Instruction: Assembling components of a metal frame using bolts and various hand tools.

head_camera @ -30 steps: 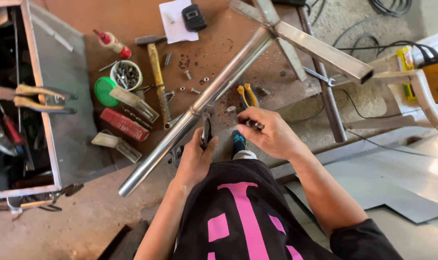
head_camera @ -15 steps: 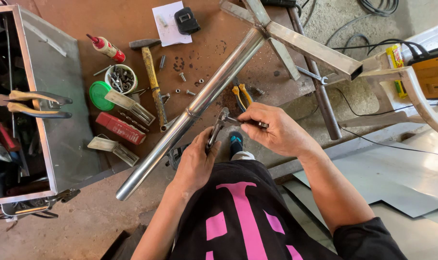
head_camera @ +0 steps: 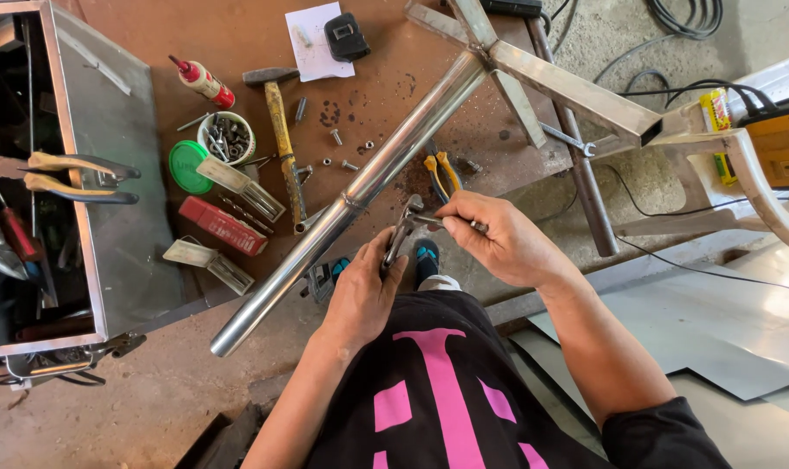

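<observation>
Your left grip (head_camera: 366, 291) and right grip (head_camera: 499, 243) meet just beside each other on the locking pliers (head_camera: 401, 236), which sit between them over the near edge of the counter (head_camera: 238, 35). The steel tube (head_camera: 351, 195) lies on the counter just left of your left grip, running from near you away to the right, behind both grips, to the cross-shaped frame (head_camera: 533, 78). The side cutters (head_camera: 438, 172) lie just behind your right grip, beside the tube. The hammer (head_camera: 280, 130) and the cup of screws (head_camera: 228, 137) lie well left of the grips, beyond the tube. The tool box (head_camera: 73, 174) stands farthest left.
</observation>
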